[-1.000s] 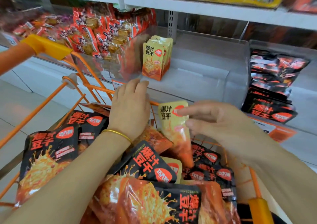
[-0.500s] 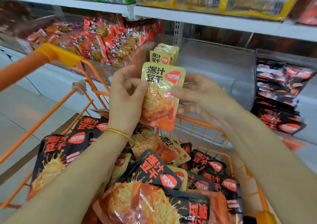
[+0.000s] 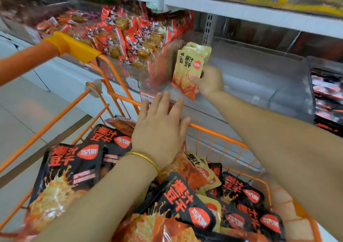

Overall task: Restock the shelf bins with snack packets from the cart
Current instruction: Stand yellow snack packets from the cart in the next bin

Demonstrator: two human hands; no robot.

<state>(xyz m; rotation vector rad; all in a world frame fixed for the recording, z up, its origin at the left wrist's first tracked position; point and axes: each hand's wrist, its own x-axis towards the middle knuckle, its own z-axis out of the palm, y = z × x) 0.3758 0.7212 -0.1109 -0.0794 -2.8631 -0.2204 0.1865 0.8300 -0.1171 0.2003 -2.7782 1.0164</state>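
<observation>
Pinches the yellow packet (image 3: 188, 69) low in the right hand (image 3: 210, 83) against the stack (image 3: 203, 49) in the clear bin (image 3: 291, 91), with the left hand (image 3: 159, 128) spread empty over the cart (image 3: 220, 132); likely light, limp, slick, best gripped at a seam.

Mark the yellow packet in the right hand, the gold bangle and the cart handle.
yellow packet (image 3: 186, 70), head view, printed front.
gold bangle (image 3: 144, 157), head view, band over the wrist.
cart handle (image 3: 72, 47), head view, yellow end cap.

Packets are shiny plastic film, both the tan packet (image 3: 187, 71) at 12 o'clock and the black packets (image 3: 74, 167) at 7. Cart (image 3: 219, 132) is glossy orange-painted metal wire, handle cap (image 3: 72, 47) yellow plastic, bin (image 3: 291, 91) clear smooth plastic, bangle (image 3: 144, 158) polished metal
</observation>
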